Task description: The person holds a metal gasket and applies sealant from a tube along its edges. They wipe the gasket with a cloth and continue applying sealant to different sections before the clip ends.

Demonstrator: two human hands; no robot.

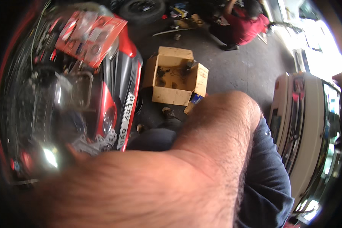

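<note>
Bare arm (pixel 216 129) takes up most of the foreground, bent and seriously close to the lens. Just past it, off to the right of the hand, is a leg in navy trousers (pixel 268 174). What you can see of the hand (pixel 76 152) is a small smear of fingers poking out past the arm, right by a grey metal part (pixel 95 144) with cutouts in it. It's pretty blurry there, so I can't tell which hand it is, or whether it's pinching that part, spread or closed up.

Left of the hand there's a bright glare (pixel 50 157). Just beyond the grey part, up and right of the hand, you've got the red car's headlight (pixel 108 118) and its number plate (pixel 126 121). Further up from the hand, a red package (pixel 91 40) under clear plastic lies over the car's front end.

Well off to the right of the hand, an open cardboard box (pixel 173 97) sits on the floor (pixel 231 72), and way past that there's a white vehicle (pixel 311 125). Farthest from the hand: a tyre (pixel 140 15) and somebody in a red shirt (pixel 247 28), down low.
</note>
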